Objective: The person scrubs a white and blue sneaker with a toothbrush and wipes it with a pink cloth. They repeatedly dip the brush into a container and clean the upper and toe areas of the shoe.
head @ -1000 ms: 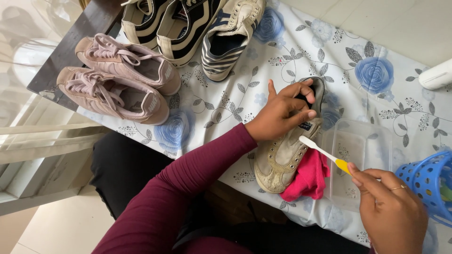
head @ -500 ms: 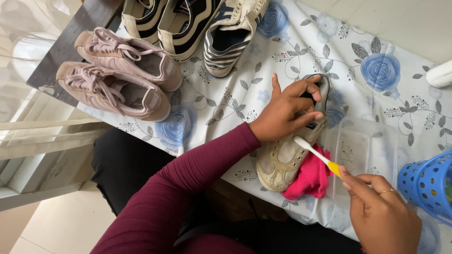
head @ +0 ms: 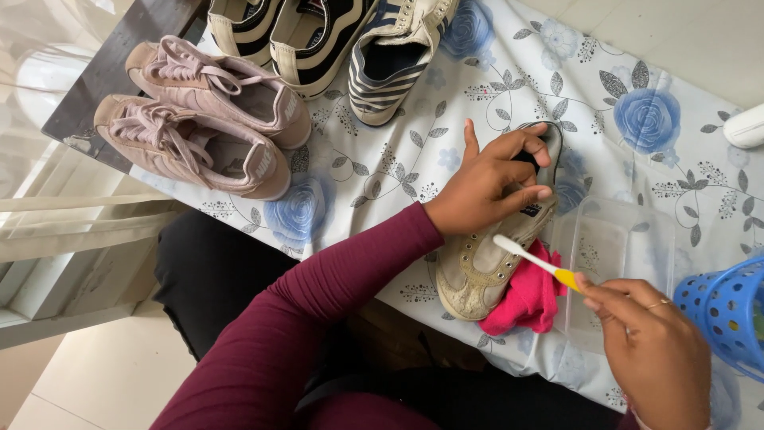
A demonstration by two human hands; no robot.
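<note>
While the left hand [head: 489, 187] clamps over the heel end of a worn beige sneaker [head: 485, 255], the right hand [head: 649, 350] pinches a yellow-handled toothbrush [head: 535, 259], whose white head lies against the sneaker's side. Just right of the sneaker, touching it, is a pink cloth [head: 525, 299], with a clear plastic tub [head: 613, 255] beyond it and a blue perforated basket [head: 728, 310] farther right. Left of the sneaker, well apart, sit two pink sneakers [head: 199, 119] on the floral tablecloth [head: 637, 119].
</note>
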